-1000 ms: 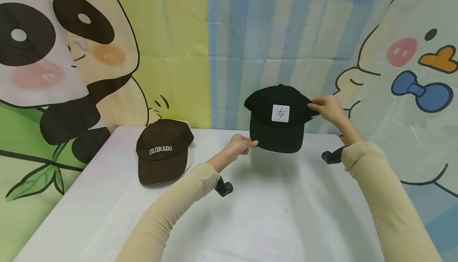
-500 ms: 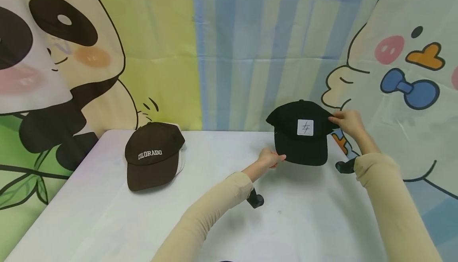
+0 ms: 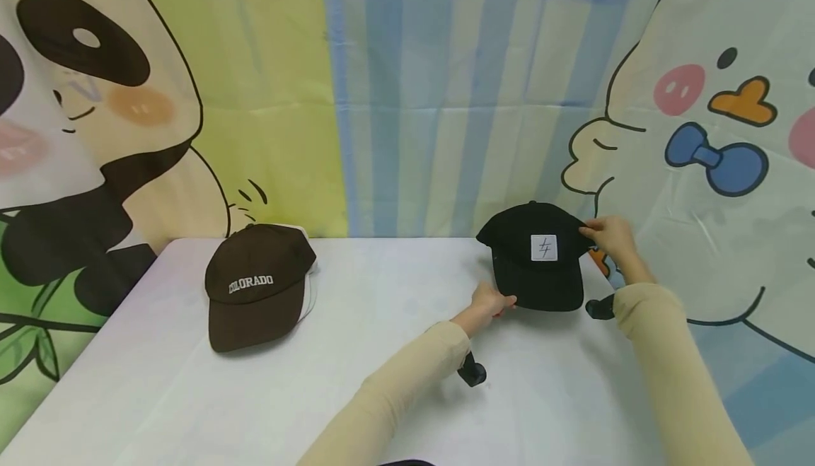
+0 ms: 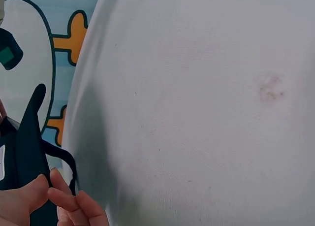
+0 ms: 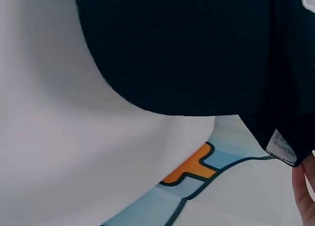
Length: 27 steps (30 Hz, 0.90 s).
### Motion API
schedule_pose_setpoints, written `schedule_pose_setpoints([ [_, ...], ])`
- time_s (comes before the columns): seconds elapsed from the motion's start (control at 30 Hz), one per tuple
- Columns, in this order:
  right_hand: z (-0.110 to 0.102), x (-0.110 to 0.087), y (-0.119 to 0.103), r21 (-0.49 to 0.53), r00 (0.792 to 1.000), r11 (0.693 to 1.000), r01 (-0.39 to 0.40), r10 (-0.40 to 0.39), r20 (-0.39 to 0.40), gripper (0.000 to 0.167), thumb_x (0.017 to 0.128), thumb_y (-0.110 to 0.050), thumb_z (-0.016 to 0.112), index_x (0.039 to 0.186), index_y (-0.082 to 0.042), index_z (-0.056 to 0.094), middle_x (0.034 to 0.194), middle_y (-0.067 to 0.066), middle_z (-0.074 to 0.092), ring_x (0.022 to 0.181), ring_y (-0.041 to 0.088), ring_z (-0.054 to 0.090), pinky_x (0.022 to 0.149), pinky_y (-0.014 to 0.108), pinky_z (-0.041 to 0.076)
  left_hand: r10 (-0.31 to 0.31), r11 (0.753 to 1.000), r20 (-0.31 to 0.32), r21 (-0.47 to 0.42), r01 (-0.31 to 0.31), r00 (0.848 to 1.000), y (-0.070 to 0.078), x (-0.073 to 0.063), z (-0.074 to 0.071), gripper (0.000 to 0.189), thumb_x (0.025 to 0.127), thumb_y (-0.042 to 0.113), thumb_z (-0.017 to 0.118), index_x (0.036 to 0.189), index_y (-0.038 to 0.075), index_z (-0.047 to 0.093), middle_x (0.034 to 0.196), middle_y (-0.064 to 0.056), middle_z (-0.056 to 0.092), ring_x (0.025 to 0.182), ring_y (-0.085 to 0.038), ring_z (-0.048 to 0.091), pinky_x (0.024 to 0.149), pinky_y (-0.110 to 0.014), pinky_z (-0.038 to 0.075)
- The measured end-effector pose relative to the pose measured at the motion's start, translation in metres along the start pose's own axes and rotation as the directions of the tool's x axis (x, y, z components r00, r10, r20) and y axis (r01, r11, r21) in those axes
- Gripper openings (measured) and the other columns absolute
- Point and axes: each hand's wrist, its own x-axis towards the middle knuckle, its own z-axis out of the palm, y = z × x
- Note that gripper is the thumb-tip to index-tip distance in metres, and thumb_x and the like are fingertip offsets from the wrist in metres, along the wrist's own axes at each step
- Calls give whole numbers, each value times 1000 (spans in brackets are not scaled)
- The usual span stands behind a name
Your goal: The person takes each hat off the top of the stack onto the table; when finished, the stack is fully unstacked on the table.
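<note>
A black baseball cap [image 3: 538, 286] with a white square patch [image 3: 544, 247] is at the table's back right, brim toward me. My left hand [image 3: 489, 302] pinches the left edge of its brim. My right hand [image 3: 611, 236] pinches the right side of the crown. In the left wrist view, the left hand [image 4: 59, 201] is at the lower left beside the cap and a dark strap. The brim [image 5: 187, 53] fills the upper right wrist view, where a white care label [image 5: 281, 146] shows near the right fingers [image 5: 300, 186]. I cannot tell whether the cap touches the table.
On the left of the white table [image 3: 382, 381], a brown cap [image 3: 261, 286] lettered COLORADO rests brim forward. A dark curved edge [image 3: 407, 462] peeks in at the bottom, its object mostly cut off. A cartoon-printed cloth [image 3: 407, 98] hangs behind the table.
Both hands have carried the black cap to the right and lowered it toward the table. The head view has turned slightly right. The brown cap stays in its place on the table.
</note>
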Motion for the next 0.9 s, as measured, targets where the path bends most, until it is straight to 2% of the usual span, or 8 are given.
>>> schedule_pose_setpoints([
  [0.23,11,-1,7,-31,999,999,-43,44,31,30,86,-12,55,100,14,57,98,31,55,92,47,49,79,53,38,3,996,-40,88,1,999,-9,14,13,22,74,14,71,70,1,55,54,-3,58,40,-11,37,38,-21,30],
  [0.33,20,-1,12,-14,997,997,-73,74,30,30,86,-13,55,101,14,57,101,31,54,95,47,47,82,53,37,-14,996,-43,91,18,999,-13,17,18,22,74,14,71,74,0,54,53,-2,57,40,-11,37,38,-21,29],
  [0.53,33,3,17,1,986,988,-157,157,47,29,86,-12,53,103,12,57,106,30,52,100,46,46,83,52,37,-39,999,-27,-30,38,999,-12,18,20,18,73,4,70,68,-1,54,49,-3,55,36,-7,40,34,-17,34],
  [0.73,44,4,16,-23,986,987,-157,158,57,27,86,-9,52,102,12,58,103,30,54,96,46,48,79,52,39,-73,985,11,-159,73,997,-12,23,19,19,73,-7,67,72,-4,48,48,-9,54,33,-9,46,36,-19,44],
  [0.9,56,5,20,-37,978,981,-192,195,79,27,87,-9,51,105,10,57,107,30,53,99,47,46,80,54,38,-96,984,32,-146,100,995,-12,29,19,21,73,-7,66,73,-2,46,50,-12,56,38,-15,54,41,-22,48],
])
